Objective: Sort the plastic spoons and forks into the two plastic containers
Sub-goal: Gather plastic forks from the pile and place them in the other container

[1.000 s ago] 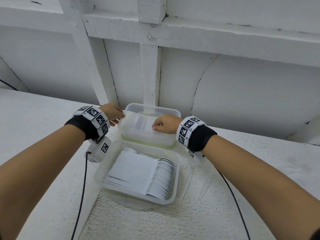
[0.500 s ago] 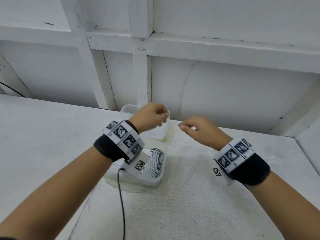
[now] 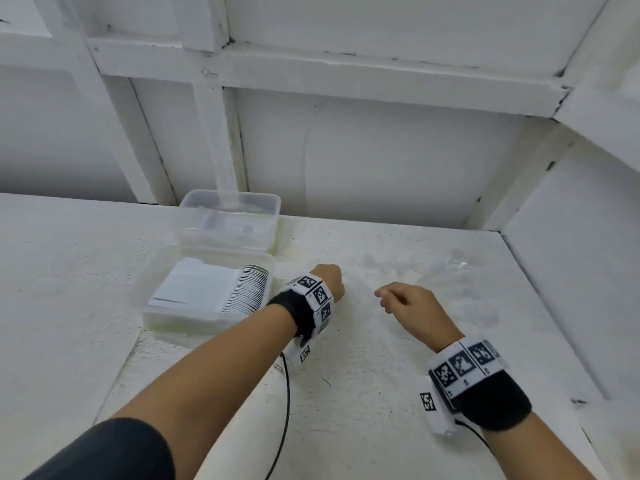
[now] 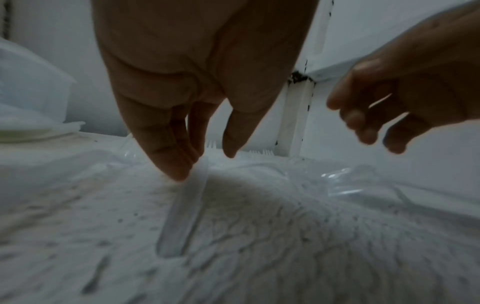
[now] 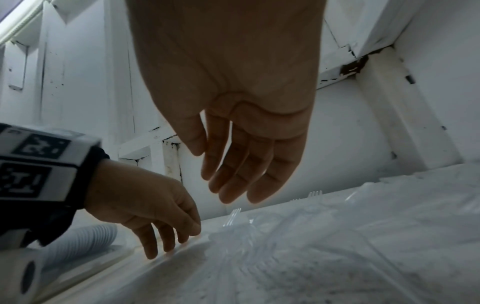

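Note:
Clear plastic cutlery lies scattered on the white table, right of two clear containers. The near container holds a row of stacked white spoons; what lies in the far container is blurred. My left hand reaches down, its fingertips touching the top of a clear utensil handle that lies flat; the thumb stands apart from it. My right hand hovers just right of it, fingers relaxed and holding nothing. Fork tines stick up behind.
White panelled walls close the table at the back and the right side wall stands near the cutlery. Black cables trail from both wrists over the bare front of the table.
Both hands left the far container, swung right and came down to the table by the scattered cutlery. The head view turned right, so the containers now sit at the left.

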Tool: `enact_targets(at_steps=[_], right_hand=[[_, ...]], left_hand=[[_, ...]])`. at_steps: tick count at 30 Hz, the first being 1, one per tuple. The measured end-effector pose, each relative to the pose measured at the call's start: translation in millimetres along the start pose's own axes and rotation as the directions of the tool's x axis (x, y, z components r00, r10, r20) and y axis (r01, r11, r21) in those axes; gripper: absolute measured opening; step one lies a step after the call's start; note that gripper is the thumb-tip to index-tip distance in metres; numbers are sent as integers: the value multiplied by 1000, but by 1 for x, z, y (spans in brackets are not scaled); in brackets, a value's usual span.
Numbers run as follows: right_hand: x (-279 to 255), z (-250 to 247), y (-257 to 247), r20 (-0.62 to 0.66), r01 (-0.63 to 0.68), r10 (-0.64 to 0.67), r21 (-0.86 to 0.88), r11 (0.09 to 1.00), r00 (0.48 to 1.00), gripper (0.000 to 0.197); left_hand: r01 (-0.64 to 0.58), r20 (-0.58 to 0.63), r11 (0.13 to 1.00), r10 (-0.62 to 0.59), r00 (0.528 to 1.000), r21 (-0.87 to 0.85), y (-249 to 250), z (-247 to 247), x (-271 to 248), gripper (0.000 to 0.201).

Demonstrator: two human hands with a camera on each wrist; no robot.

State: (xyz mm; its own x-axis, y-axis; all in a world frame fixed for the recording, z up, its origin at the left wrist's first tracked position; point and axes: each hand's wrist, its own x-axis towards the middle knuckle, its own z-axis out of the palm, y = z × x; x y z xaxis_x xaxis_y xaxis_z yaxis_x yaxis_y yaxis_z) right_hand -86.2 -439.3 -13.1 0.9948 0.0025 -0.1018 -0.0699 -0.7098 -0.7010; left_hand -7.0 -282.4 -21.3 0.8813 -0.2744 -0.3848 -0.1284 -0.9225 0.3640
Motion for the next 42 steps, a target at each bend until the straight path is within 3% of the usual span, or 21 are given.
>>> enact_targets(at_steps=[5,7,10,12,15,19,24,28,31,33,35,40,42], right_hand=[[-8,-4,7,26,-36,34,42,998,999,23],[-6,-4,4,36,-30,28,58,998,999,22],[2,-1,-8,53,-21,16,98,995,998,22],[11,4,-20,54,-12,6,114,993,999,21],[30,20,-39,86,-13,4,103,995,996,20],[57,54,-69,272,4,12,-57,998,962,28],[75,93,-93,454,158,22,-355,921,890,34],[76,101,-91,380,92,77,-407,909,922,21],[58,80,-79,277,-97,127,-118,988,953,2],[43,56,-66,208,-235,202,147,961,957,15],[28,29,-50,127,-281,252,330,901,959,28],[1,-17,-5,-92,-289,352,399,870,932,41],[-5,-27,11,-141,-335,420,407,850,896,37]], left_hand=[[53,35,998,-55,998,31,-4,4,4,19],[97,34,995,-98,995,19,-7,5,3,30],[131,39,972,-125,991,-194,-12,3,-11,28],[158,52,890,-150,987,-427,-19,0,-29,8],[146,5,807,-175,985,-572,-39,-9,-56,13],[113,-84,754,-218,972,-647,-69,-25,-79,32],[89,-139,741,-241,961,-666,-87,-31,-89,32],[49,-170,734,-221,960,-677,-84,-27,-90,18],[4,-218,738,-205,954,-674,-74,-26,-87,21],[-31,-256,771,-172,951,-637,-64,-25,-80,30],[-52,-260,823,-118,958,-565,-49,-22,-67,35],[-157,-132,931,119,984,-329,1,0,-27,18],[-205,-51,938,198,979,-281,16,10,-12,30]])
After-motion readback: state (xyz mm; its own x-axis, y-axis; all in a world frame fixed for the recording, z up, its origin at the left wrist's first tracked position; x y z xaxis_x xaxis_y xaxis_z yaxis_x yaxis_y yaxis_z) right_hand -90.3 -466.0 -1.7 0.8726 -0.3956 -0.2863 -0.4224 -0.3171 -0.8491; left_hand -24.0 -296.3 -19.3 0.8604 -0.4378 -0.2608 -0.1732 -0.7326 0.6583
